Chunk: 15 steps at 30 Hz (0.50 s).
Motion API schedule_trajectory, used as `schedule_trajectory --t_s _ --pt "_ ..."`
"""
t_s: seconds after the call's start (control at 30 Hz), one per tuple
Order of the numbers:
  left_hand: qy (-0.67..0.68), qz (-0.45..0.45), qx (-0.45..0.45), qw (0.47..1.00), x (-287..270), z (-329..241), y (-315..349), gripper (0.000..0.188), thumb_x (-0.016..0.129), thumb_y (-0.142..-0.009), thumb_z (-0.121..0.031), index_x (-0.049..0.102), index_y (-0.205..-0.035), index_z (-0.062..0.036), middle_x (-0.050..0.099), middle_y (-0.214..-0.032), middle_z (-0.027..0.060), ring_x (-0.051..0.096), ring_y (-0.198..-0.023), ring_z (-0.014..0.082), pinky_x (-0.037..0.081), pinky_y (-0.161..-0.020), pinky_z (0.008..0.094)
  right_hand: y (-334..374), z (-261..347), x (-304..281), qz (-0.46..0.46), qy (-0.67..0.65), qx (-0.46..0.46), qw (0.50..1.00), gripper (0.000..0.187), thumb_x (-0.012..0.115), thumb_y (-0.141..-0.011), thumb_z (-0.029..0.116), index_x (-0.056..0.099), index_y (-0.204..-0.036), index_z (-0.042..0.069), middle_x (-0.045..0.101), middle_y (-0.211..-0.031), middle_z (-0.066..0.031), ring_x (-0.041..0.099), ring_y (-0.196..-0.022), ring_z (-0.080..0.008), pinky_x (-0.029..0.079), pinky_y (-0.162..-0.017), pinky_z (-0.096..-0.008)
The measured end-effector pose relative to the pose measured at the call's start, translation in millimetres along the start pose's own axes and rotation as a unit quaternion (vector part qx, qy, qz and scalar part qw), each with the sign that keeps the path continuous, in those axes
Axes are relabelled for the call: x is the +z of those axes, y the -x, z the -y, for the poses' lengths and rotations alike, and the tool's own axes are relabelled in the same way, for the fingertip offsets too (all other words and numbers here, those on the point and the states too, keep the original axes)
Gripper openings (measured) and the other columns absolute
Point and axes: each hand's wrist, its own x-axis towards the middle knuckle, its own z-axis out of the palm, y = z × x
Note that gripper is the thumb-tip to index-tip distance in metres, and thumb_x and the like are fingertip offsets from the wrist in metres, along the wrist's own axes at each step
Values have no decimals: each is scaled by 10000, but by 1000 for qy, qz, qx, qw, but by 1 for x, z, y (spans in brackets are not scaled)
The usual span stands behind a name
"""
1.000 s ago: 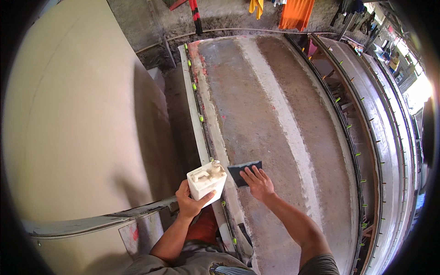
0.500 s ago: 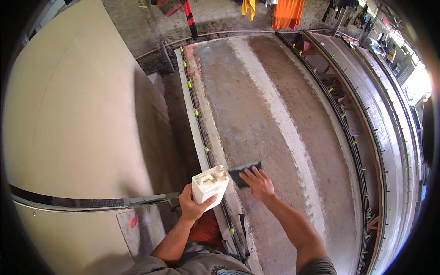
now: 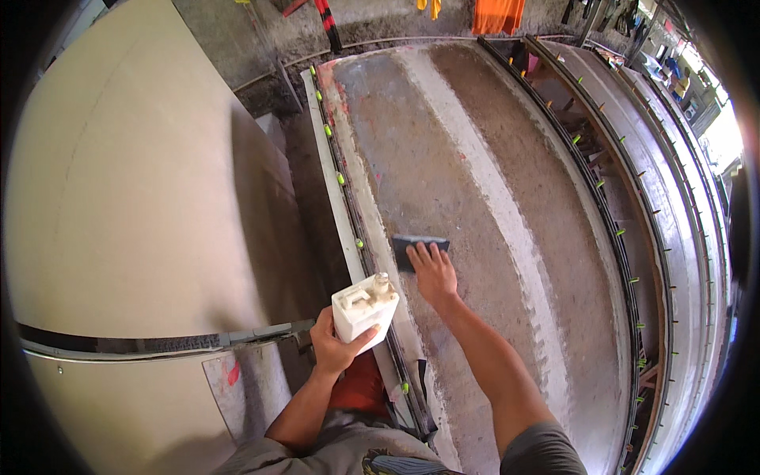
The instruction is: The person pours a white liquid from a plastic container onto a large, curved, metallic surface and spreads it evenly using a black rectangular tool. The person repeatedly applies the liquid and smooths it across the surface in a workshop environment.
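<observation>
In my left hand (image 3: 332,348), fingers wrapped round its side, is a small white plastic jerrycan (image 3: 362,323) with a molded handle and a spout on top. It is held upright over the left edge of a long table (image 3: 404,182) with a stained brown-grey surface. My right hand (image 3: 435,275) is farther forward, its arm stretched out over the table. Its fingers grip a dark, flat rectangular spreader-like pad (image 3: 405,255) with a paler far edge, which lies against the table surface. The pad's underside is hidden.
A pale stripe (image 3: 475,158) runs lengthwise along the table. Small yellow-green pegs (image 3: 340,179) line its left rail. More long tables (image 3: 665,198) stand to the right. On my left rises a large cream panel (image 3: 134,182). Orange cloth (image 3: 499,16) hangs at the far wall.
My right hand has slid the dark pad forward along the table, and the pad now sits more squarely across it. The jerrycan stays in my left hand. The view has shifted slightly.
</observation>
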Motion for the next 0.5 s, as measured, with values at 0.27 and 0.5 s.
schedule_trajectory --t_s 0.27,0.5 --pt "-4 17 27 999 3 -15 6 575 939 -758 -70 614 -1218 45 726 -1148 129 706 -1049 187 570 -941 349 131 -23 -27 64 -121 -11 991 619 577 -917 81 544 -1512 249 525 -1576 -46 482 -1455 -316 381 -1195 -479" --pt "44 67 32 996 18 -42 24 574 929 -771 -59 606 -1234 50 718 -1166 135 707 -1058 191 572 -938 341 131 7 -35 75 -53 59 994 635 521 -997 116 397 -1603 258 426 -1650 -63 395 -1516 -320 318 -1248 -475"
